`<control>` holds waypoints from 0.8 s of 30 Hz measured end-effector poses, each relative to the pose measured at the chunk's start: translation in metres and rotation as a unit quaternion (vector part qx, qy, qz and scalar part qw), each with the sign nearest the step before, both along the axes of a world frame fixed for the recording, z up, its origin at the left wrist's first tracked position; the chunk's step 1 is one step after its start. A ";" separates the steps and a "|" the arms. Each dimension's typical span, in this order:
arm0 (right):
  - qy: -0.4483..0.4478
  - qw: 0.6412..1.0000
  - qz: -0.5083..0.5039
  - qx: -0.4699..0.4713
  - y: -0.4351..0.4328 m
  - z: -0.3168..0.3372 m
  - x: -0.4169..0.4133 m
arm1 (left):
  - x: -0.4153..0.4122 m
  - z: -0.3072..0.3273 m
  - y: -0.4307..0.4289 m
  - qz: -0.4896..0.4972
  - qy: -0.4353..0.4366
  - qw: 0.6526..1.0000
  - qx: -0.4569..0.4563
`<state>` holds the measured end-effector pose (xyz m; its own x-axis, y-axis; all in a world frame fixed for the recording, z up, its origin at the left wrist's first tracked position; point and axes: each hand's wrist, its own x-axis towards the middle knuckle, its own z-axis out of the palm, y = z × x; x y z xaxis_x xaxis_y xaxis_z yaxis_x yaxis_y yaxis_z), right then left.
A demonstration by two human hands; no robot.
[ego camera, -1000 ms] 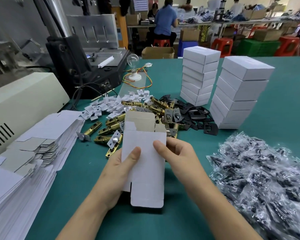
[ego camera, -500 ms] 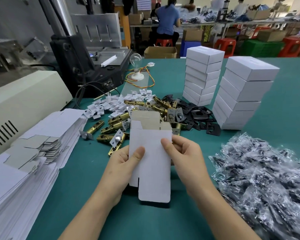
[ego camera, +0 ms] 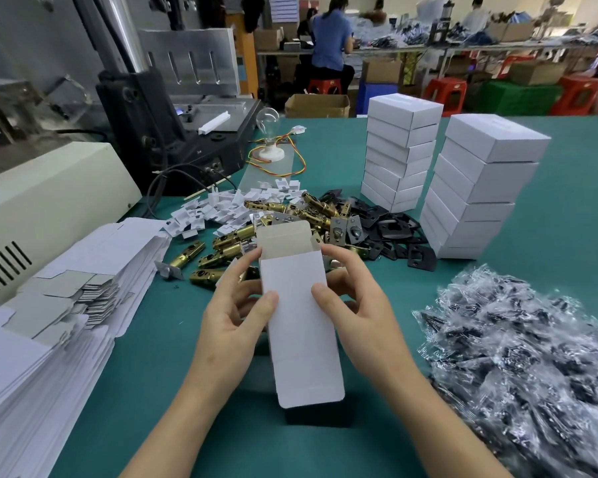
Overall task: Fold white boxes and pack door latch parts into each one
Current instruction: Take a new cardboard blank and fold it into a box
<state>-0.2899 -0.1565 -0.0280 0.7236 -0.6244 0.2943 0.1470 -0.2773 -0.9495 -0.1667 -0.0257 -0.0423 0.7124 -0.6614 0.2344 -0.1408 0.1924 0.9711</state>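
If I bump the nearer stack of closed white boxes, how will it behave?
Likely to topple: the nearer stack is tall and its boxes sit staggered, not flush. Smooth card faces would probably let upper boxes slide off first. Their weight is unclear; contents are hidden.

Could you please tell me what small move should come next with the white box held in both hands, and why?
Probably fold the near flap shut to close that end. The left hand and right hand grip the white box, opened into a sleeve, yet the near flap and far flap both stand unfolded, so brass latches put in would likely slide out.
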 end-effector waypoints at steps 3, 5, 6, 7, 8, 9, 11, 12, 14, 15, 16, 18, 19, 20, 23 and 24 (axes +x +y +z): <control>0.001 1.000 0.011 0.004 0.000 0.001 -0.001 | 0.001 0.000 0.002 -0.009 -0.009 1.000 -0.004; 0.004 1.000 0.022 0.012 -0.001 0.002 -0.002 | 0.001 0.000 0.002 -0.014 -0.013 1.000 -0.006; 0.007 1.000 0.026 0.015 -0.002 0.002 -0.002 | 0.001 0.000 0.002 -0.016 -0.014 1.000 -0.004; 0.011 0.999 0.029 0.017 -0.003 0.001 -0.001 | 0.001 0.000 0.002 -0.019 -0.015 1.000 -0.003; 0.013 0.999 0.032 0.020 -0.003 0.001 -0.001 | 0.000 0.000 0.002 -0.020 -0.012 1.000 0.000; 0.013 0.999 0.036 0.024 -0.004 0.001 -0.001 | 0.000 0.000 0.001 -0.022 -0.009 1.000 0.002; 0.006 0.999 0.038 0.031 -0.004 0.000 -0.001 | 0.001 0.000 0.001 -0.022 -0.003 1.000 0.010; 0.003 0.999 0.033 0.033 -0.004 0.000 -0.001 | 0.001 0.001 0.001 -0.023 0.002 1.000 0.016; -0.007 0.999 0.022 0.045 -0.004 -0.001 -0.001 | 0.002 0.002 0.002 -0.029 0.009 0.999 0.025; -0.010 0.998 0.020 0.055 -0.004 -0.001 0.000 | 0.002 0.001 0.002 -0.032 0.010 0.999 0.028; -0.010 0.998 0.018 0.064 -0.003 -0.001 0.000 | 0.001 0.001 0.001 -0.032 0.009 0.999 0.035; -0.001 0.997 0.018 0.079 -0.003 -0.001 0.001 | 0.000 0.002 0.000 -0.027 0.008 0.998 0.050; 0.006 0.996 0.018 0.083 -0.004 -0.002 0.001 | 0.001 0.002 0.000 -0.022 0.009 0.998 0.056; 0.015 0.996 0.017 0.084 -0.004 -0.002 0.002 | 0.001 0.002 -0.001 -0.016 0.014 0.998 0.062; 0.038 0.995 0.016 0.093 -0.003 -0.003 0.002 | 0.004 0.000 -0.001 -0.007 0.033 0.997 0.070; 0.045 0.994 0.015 0.099 -0.003 -0.003 0.002 | 0.005 0.000 -0.001 -0.005 0.039 0.997 0.068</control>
